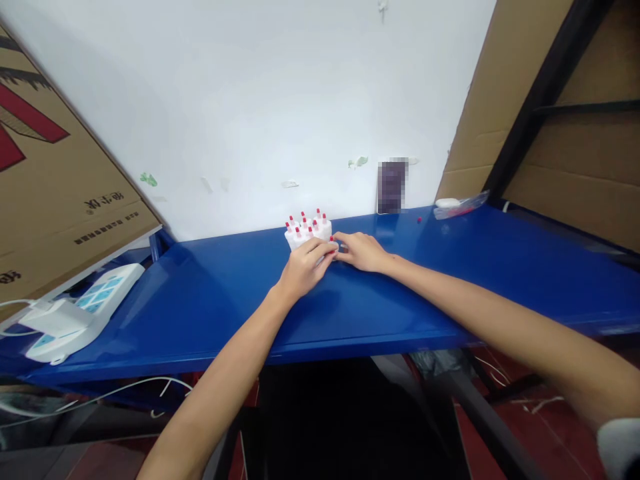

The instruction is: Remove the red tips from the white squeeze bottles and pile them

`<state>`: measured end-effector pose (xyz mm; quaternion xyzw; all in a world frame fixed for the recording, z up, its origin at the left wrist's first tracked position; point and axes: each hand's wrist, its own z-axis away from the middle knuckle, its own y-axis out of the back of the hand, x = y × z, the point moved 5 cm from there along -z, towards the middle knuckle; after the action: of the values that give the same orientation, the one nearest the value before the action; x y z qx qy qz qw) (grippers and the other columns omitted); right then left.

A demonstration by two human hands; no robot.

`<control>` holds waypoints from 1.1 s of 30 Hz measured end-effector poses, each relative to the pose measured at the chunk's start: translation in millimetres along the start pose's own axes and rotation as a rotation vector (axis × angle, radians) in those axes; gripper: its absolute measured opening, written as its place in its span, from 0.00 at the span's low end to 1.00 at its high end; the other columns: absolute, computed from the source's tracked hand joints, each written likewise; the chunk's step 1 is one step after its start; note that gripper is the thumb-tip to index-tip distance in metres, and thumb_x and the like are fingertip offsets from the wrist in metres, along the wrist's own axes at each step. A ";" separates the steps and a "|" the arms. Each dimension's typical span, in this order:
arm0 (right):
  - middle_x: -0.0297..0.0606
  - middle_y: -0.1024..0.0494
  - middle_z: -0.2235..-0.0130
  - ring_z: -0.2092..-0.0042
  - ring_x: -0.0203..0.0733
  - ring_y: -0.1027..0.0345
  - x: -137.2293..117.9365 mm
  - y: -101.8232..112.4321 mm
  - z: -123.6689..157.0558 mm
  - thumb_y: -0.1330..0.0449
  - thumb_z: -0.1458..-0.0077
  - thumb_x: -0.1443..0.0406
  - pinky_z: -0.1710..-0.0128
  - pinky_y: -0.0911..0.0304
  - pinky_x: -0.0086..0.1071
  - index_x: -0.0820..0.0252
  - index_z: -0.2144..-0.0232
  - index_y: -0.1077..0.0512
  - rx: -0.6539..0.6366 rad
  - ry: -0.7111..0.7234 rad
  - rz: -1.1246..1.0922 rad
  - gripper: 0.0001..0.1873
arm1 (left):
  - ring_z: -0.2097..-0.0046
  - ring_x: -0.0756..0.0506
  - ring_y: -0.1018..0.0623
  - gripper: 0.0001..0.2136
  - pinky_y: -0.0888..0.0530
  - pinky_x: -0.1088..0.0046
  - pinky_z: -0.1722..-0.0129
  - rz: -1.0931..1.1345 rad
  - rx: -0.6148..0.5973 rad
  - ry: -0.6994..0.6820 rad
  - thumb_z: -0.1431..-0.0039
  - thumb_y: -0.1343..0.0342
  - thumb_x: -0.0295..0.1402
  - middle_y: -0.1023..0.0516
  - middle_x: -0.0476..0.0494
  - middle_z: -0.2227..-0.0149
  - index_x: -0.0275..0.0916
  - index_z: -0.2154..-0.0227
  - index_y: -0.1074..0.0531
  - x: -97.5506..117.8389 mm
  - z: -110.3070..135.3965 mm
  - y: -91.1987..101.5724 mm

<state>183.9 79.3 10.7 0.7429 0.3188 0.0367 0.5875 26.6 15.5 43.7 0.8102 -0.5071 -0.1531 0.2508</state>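
Note:
Several small white bottles with pointed tips and red caps stand close together near the wall on the blue table. At the front right of this group is one white bottle with a red cap, between my two hands. My left hand has its fingers closed against that bottle's left and front side, hiding much of it. From the right, my right hand pinches at the same bottle with thumb and forefinger. The lower part of the bottle is hidden by my fingers.
A blue table runs along the white wall. On its left lies a white power strip with a plugged-in adapter. At the back right are a small red cap-like piece, a clear plastic bag and a dark blurred rectangle. Cardboard stands left.

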 end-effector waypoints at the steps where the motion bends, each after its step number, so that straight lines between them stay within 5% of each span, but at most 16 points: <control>1: 0.39 0.18 0.62 0.61 0.48 0.26 -0.2 -0.2 -0.1 0.42 0.37 0.48 0.69 0.50 0.33 0.52 0.47 0.28 -0.001 0.000 0.004 0.22 | 0.59 0.48 0.19 0.06 0.21 0.72 0.58 0.000 0.000 0.006 0.31 0.45 0.29 0.19 0.41 0.60 0.37 0.56 0.24 -0.2 0.1 0.2; 10: 0.36 0.19 0.65 0.62 0.47 0.27 3.1 1.9 1.3 0.41 0.39 0.46 0.68 0.48 0.32 0.51 0.46 0.28 0.020 0.000 -0.013 0.25 | 0.63 0.49 0.20 0.06 0.22 0.74 0.61 0.027 0.011 0.037 0.32 0.42 0.33 0.19 0.43 0.63 0.37 0.60 0.23 -4.0 1.9 0.5; 15: 0.32 0.23 0.72 0.69 0.41 0.31 9.7 20.1 12.9 0.34 0.49 0.48 0.69 0.47 0.32 0.54 0.61 0.21 0.209 -0.125 -0.136 0.20 | 0.64 0.50 0.21 0.07 0.23 0.74 0.62 0.031 0.001 0.061 0.33 0.42 0.35 0.19 0.43 0.64 0.37 0.61 0.24 -5.9 1.5 -0.1; 19: 0.34 0.28 0.75 0.70 0.41 0.35 4.7 36.2 24.0 0.43 0.43 0.53 0.67 0.46 0.35 0.58 0.72 0.26 0.387 -0.074 -0.310 0.16 | 0.64 0.50 0.22 0.08 0.24 0.74 0.62 0.038 -0.006 0.071 0.33 0.41 0.37 0.20 0.44 0.65 0.37 0.62 0.24 -4.4 0.7 0.5; 25: 0.38 0.32 0.70 0.68 0.41 0.39 -28.1 28.8 28.0 0.50 0.38 0.53 0.65 0.47 0.36 0.57 0.78 0.37 0.245 0.308 -0.365 0.20 | 0.63 0.49 0.21 0.08 0.23 0.73 0.62 0.042 -0.035 0.060 0.33 0.42 0.37 0.20 0.43 0.63 0.37 0.61 0.24 -4.2 3.4 -1.8; 33: 0.33 0.32 0.68 0.68 0.41 0.40 -31.3 17.2 30.9 0.47 0.37 0.48 0.64 0.46 0.35 0.55 0.63 0.39 0.196 0.323 -0.395 0.18 | 0.62 0.49 0.21 0.04 0.23 0.74 0.61 0.066 -0.015 -0.034 0.33 0.43 0.29 0.21 0.43 0.62 0.36 0.60 0.25 -0.3 4.8 -4.5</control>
<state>179.6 35.1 26.6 0.7042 0.5492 0.0084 0.4499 27.4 16.2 37.2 0.7884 -0.5366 -0.1624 0.2533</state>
